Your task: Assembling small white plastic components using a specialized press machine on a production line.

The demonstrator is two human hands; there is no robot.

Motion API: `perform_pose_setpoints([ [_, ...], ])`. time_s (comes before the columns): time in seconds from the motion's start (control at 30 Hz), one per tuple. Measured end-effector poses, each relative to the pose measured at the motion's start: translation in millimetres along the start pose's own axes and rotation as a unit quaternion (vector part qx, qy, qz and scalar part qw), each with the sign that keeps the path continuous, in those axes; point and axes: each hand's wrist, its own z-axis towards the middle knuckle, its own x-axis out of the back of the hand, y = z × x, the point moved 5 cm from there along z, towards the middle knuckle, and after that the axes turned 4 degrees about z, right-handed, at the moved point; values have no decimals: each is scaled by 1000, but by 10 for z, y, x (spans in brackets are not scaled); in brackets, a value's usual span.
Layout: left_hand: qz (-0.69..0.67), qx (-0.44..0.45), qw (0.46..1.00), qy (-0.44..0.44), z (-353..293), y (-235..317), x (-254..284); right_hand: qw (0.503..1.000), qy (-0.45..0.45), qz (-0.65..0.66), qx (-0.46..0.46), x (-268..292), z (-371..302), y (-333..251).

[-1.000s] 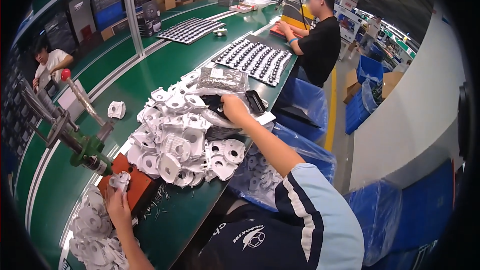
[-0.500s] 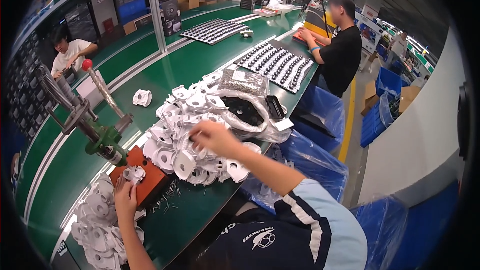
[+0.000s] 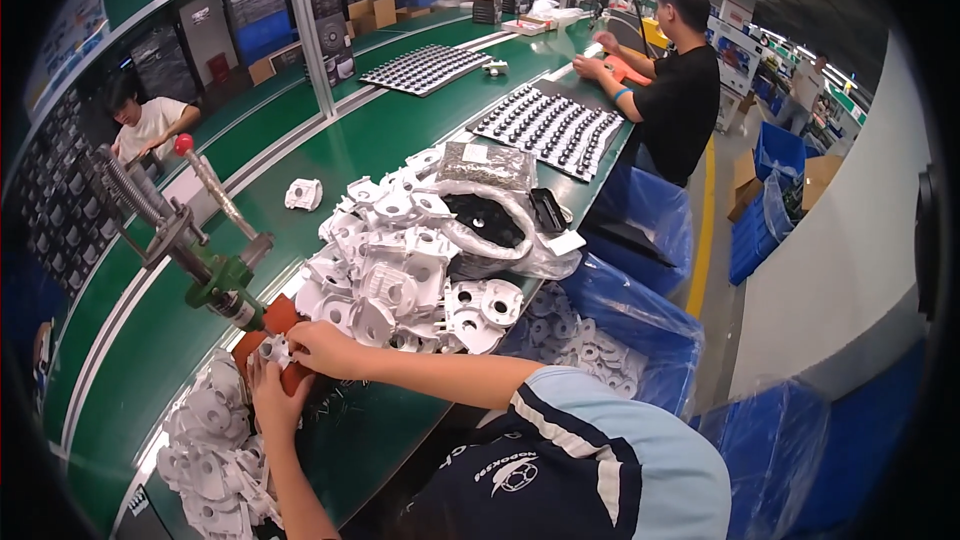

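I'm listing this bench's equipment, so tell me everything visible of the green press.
The green press looks like painted metal, with a coiled spring at upper left and a shiny lever ending in a red ball. It leans in this view, its lower end pointing at the orange block; whether they touch is unclear. The left hand and right hand are near that end, neither visibly touching it.

Wht plastic pt (image 3: 271,349), orng block (image 3: 281,314), grn press (image 3: 222,280) w/ red knob (image 3: 183,144).

Pale wall (image 3: 850,230), yellow floor line (image 3: 704,230)
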Motion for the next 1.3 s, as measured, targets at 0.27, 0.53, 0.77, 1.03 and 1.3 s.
perform_pose_setpoints([
  [0.27,38,18,999,28,-30,-24,-51,989,60,-107,83,-386,93,251],
  [0.53,62,6,998,19,-1,-28,-32,987,125,-80,56,-318,104,224],
  [0.77,69,23,997,-3,-5,-53,-69,986,131,-88,60,-299,115,209],
  [1.03,18,32,999,30,5,-43,-23,983,103,-131,72,-328,147,227],
  [1.3,-2,48,999,25,-7,-60,-52,966,106,-200,121,-307,76,123],
])
